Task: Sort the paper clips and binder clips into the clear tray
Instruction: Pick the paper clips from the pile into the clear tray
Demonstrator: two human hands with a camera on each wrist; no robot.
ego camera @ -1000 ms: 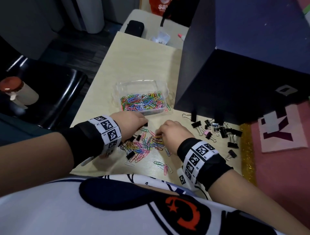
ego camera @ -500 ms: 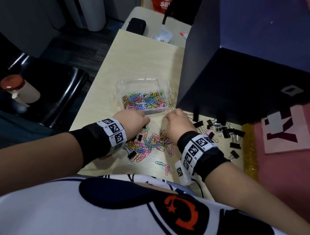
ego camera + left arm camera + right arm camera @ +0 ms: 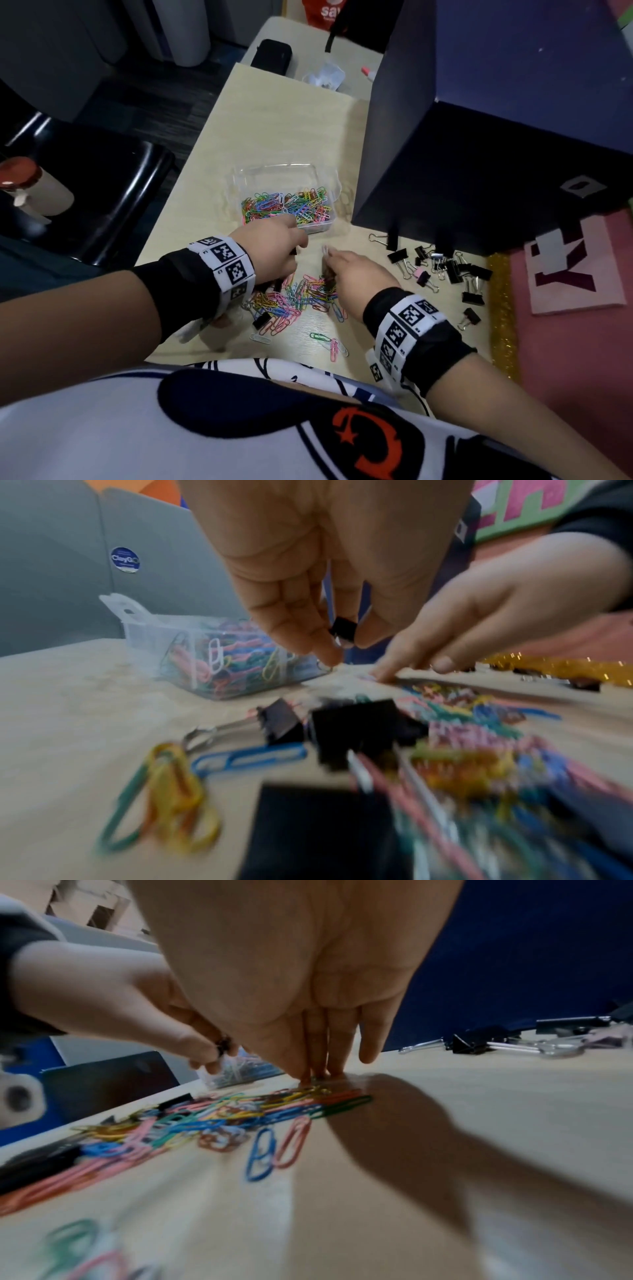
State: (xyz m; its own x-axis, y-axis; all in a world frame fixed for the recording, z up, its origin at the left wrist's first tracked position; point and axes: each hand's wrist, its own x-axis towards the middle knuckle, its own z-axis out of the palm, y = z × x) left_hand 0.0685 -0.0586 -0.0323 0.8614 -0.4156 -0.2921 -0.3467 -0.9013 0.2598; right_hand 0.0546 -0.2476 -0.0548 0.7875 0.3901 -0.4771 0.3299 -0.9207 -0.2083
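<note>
A clear tray [image 3: 239, 178] in the middle of the table holds coloured paper clips [image 3: 287, 207]. Nearer me lies a loose pile of paper clips [image 3: 294, 294] with a few black binder clips mixed in. My left hand [image 3: 294, 250] hovers between pile and tray and pinches a small black binder clip [image 3: 342, 631] between thumb and fingers. My right hand [image 3: 330, 257] points straight fingers [image 3: 318, 1069] down onto the table at the pile's far edge and grips nothing. More binder clips [image 3: 445, 267] lie to the right.
A tall dark blue box [image 3: 479, 171] stands just right of the tray. A pink mat [image 3: 582, 342] with a glitter strip borders the table's right side. A black case [image 3: 272, 56] lies far back. A black chair [image 3: 102, 192] stands left of the table.
My right hand reached forward past the pile, then drew back to its far edge. My left hand stayed near the tray's front wall, edging slightly towards it.
</note>
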